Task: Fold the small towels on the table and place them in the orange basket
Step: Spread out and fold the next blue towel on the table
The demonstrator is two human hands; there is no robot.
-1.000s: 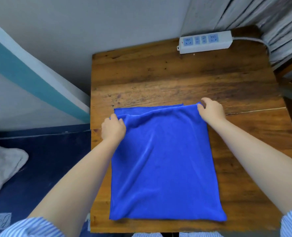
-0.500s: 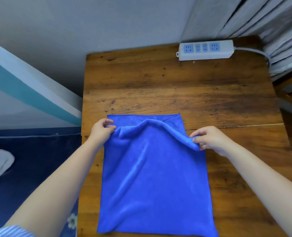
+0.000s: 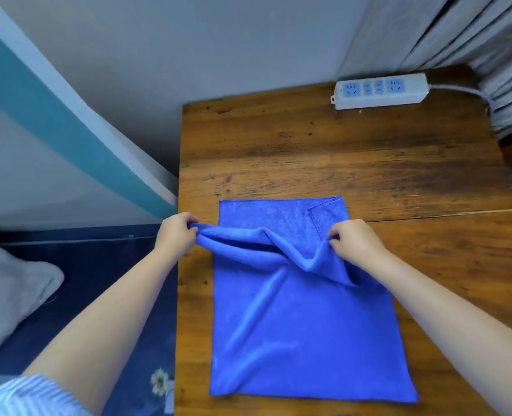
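A blue towel lies lengthwise on the wooden table, its near edge close to the table's front. My left hand pinches the left end of a raised fold of the towel, just past the table's left edge. My right hand pinches the right end of that fold, which sags between the hands. Beyond the fold, the towel's far part lies flat on the wood. No orange basket is in view.
A white power strip with a grey cord lies at the table's far right, beside a curtain. A wall stands behind the table. Left of the table is dark blue bedding with a grey pillow.
Both hands have drawn the top layer of the towel back toward me, lifting it into a fold. More of the flat layer beneath now shows at the far end.
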